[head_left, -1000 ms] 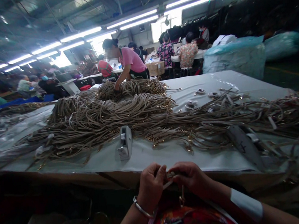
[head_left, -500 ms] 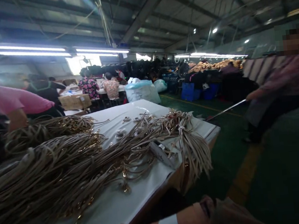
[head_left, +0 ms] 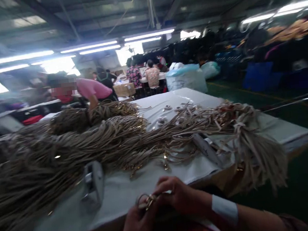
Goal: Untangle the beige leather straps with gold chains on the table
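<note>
A small gold-coloured metal clasp on a beige strap is pinched between the closed fingers of the left hand and right hand at the near edge of the white-covered bench, where heaped beige leather straps are piled beyond a grey tape dispenser.

Big factory hall, fluorescent tube lights glowing under a dark steel roof. Green floor stretching off to the right, and a window is blazing at the far wall.
</note>
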Demonstrator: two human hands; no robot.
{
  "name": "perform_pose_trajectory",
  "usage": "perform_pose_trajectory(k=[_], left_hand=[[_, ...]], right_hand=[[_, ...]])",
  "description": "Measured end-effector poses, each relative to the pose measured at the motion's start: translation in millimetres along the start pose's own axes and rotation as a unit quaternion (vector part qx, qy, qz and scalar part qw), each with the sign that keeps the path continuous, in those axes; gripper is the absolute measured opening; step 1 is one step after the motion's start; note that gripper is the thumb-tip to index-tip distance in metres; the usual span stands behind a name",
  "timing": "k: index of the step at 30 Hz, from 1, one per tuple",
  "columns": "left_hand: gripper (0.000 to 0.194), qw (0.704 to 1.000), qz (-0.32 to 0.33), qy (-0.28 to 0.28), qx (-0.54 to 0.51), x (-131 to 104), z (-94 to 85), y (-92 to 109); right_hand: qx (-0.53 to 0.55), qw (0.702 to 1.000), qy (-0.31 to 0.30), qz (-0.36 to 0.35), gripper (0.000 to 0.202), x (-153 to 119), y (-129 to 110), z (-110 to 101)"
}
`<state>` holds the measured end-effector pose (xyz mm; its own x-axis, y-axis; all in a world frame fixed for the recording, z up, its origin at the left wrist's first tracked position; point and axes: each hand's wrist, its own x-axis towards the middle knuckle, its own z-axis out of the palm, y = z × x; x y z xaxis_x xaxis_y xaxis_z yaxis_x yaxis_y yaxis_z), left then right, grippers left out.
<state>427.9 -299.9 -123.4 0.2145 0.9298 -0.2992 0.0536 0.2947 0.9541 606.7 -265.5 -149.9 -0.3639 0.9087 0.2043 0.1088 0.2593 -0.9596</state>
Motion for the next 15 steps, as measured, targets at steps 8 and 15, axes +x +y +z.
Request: perform_pose_trajectory(k=[8,15], left_hand=[[0.034,0.955,-0.029,-0.098,-0.277,-13.5,1.1,-8.5],[0.036,0.968,-0.019,-0.102,-0.230,-29.5,-10.3,0.6]], right_hand=[[0.009,0.991,-0.072,0.111,0.007,3.5,-0.2,-5.2],[0.147,0.955,-0.136,0.219,0.039,-0.9,4.1,-2.7]])
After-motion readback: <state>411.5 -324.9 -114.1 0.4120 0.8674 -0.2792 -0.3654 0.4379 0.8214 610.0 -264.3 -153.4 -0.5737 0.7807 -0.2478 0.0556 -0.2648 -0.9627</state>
